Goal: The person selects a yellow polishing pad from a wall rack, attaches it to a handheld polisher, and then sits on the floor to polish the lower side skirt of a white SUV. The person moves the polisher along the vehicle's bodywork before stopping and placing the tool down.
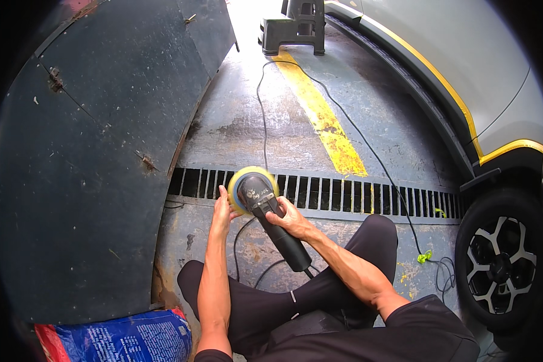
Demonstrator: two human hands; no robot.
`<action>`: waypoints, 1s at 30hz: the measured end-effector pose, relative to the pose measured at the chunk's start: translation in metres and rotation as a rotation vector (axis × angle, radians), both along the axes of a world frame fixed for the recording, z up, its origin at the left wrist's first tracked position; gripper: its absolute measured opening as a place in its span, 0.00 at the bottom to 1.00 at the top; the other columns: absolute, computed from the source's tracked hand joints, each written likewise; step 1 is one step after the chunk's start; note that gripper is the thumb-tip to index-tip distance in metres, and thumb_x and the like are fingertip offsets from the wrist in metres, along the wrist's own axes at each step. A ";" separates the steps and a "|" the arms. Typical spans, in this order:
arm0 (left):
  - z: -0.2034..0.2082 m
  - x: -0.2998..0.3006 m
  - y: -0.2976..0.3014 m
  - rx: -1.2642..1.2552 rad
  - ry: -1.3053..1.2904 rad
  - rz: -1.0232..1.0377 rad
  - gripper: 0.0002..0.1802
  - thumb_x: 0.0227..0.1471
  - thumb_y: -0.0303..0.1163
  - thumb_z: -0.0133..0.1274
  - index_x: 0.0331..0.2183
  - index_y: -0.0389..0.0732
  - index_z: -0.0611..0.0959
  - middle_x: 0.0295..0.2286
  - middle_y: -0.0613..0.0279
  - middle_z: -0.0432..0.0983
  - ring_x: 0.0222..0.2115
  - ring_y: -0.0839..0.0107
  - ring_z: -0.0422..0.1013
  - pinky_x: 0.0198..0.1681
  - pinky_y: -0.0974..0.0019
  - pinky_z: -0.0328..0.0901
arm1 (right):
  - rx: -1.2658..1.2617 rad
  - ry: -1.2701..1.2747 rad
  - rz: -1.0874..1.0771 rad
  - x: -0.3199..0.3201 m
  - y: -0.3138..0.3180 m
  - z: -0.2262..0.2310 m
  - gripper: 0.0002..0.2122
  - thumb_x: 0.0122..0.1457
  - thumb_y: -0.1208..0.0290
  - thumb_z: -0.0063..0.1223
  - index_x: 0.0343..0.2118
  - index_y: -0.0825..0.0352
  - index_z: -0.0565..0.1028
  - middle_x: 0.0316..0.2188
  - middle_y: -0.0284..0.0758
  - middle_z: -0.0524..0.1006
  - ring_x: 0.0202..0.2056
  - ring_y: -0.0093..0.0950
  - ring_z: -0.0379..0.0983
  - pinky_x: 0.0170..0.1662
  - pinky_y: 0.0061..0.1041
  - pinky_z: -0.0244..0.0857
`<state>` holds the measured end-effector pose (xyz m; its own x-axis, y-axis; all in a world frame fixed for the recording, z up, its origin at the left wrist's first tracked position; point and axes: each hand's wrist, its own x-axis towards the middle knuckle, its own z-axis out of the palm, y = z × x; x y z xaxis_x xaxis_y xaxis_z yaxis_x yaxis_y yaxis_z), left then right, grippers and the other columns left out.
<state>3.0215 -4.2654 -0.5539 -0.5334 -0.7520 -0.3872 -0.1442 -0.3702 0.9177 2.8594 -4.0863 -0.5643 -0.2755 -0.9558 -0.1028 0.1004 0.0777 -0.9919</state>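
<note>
A black power polisher (286, 243) with a round yellow pad (233, 190) lies slanted above my lap, its head pointing up and to the left. My right hand (291, 219) is closed around the body just behind the head, thumb on top. At the left rim of the pad, my left hand (222, 212) holds the edge, with some of its fingers hidden behind the pad. The pad's working face is turned away, so I cannot see it. A black cord runs from the handle's lower end.
A metal floor grate (320, 192) crosses in front of me. Dark panels (102, 181) stand at left, above a blue bag (127, 339). On the right is a grey car (452, 36) edged with yellow tape, with its wheel (501, 265). A loose cord (368, 142) reaches toward a plastic step stool (292, 33).
</note>
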 end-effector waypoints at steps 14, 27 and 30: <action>-0.004 -0.004 0.002 0.013 0.001 0.008 0.48 0.63 0.72 0.32 0.50 0.34 0.79 0.43 0.51 0.81 0.43 0.61 0.79 0.45 0.54 0.75 | -0.018 -0.055 -0.006 0.000 0.001 0.006 0.37 0.55 0.37 0.64 0.49 0.70 0.67 0.33 0.34 0.74 0.36 0.20 0.70 0.38 0.24 0.66; -0.006 -0.002 0.003 0.095 0.111 -0.053 0.47 0.64 0.70 0.31 0.51 0.33 0.77 0.45 0.44 0.81 0.46 0.53 0.79 0.51 0.48 0.72 | -0.101 -0.135 -0.046 -0.001 0.000 0.014 0.35 0.57 0.43 0.66 0.53 0.70 0.65 0.38 0.36 0.76 0.40 0.22 0.73 0.42 0.24 0.69; -0.009 -0.006 0.010 0.141 0.132 -0.066 0.48 0.64 0.70 0.30 0.52 0.32 0.76 0.47 0.40 0.80 0.48 0.50 0.78 0.53 0.48 0.72 | -0.093 -0.161 -0.045 -0.003 0.002 0.021 0.35 0.57 0.45 0.67 0.54 0.70 0.65 0.39 0.37 0.77 0.41 0.22 0.74 0.43 0.24 0.70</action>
<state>3.0153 -4.2558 -0.5625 -0.6332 -0.6570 -0.4091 -0.0541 -0.4897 0.8702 2.8566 -4.0840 -0.5437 -0.3051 -0.9504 -0.0608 0.2598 -0.0216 -0.9654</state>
